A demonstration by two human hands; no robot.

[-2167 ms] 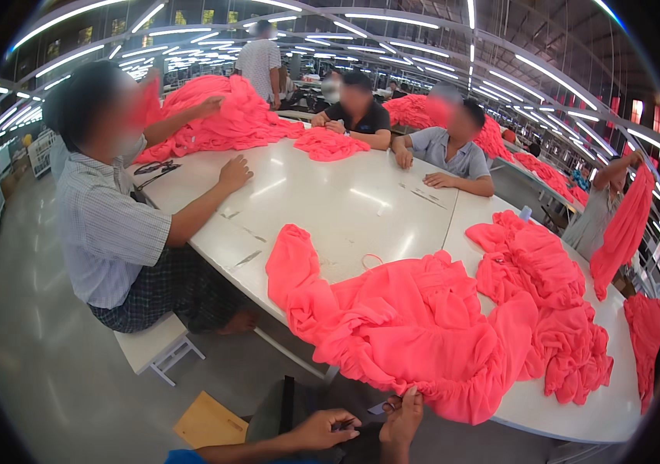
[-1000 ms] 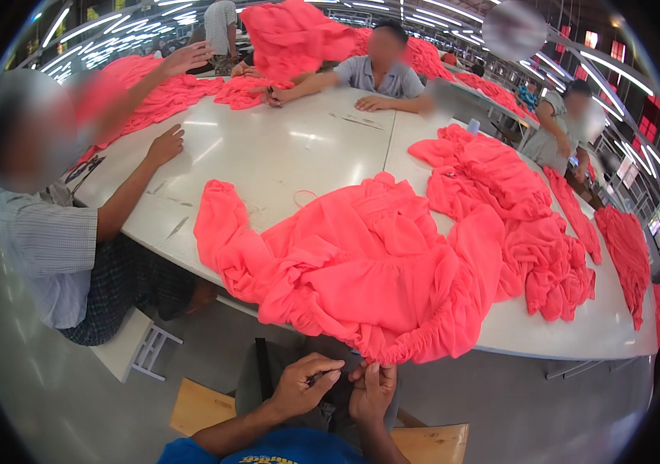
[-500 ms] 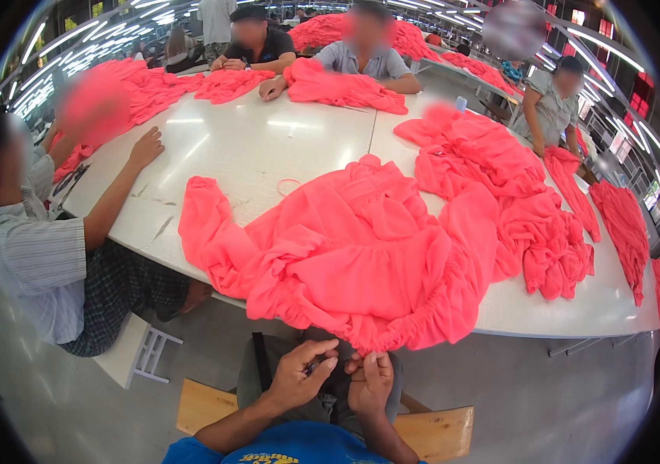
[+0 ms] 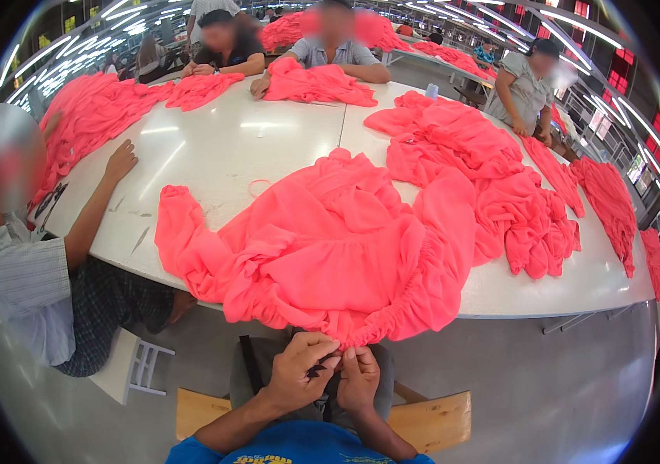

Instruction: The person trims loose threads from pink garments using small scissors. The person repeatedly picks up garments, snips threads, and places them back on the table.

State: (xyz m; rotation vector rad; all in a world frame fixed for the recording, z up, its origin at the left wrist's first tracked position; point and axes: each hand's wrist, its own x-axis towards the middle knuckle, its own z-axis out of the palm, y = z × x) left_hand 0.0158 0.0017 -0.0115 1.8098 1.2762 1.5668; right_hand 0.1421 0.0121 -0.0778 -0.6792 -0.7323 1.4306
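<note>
A pink gathered garment [image 4: 314, 240] lies in loose folds on the white table, its ruched edge hanging over the near edge toward me. My left hand [image 4: 299, 367] is closed around a small dark tool [image 4: 316, 370], perhaps thread snips, with thumb and index finger at the garment's edge. My right hand [image 4: 357, 375] pinches the gathered edge just beside it, the fingers curled. Both hands are above my lap, and the tool is mostly hidden in my fingers.
The white table [image 4: 198, 155] holds more pink piles [image 4: 484, 178] and scissors at the left. A co-worker [image 4: 20, 278] sits at left on a stool [image 4: 125, 363]; others sit across or stand at right [image 4: 515, 93]. A blue cone [image 4: 431, 90] stands at back. My wooden bench [image 4: 430, 417] is below.
My left hand has moved up against the garment's edge beside my right. Across the table a pink garment, raised earlier, now lies flat. The co-worker at right has lowered the cloth. My view has shifted.
</note>
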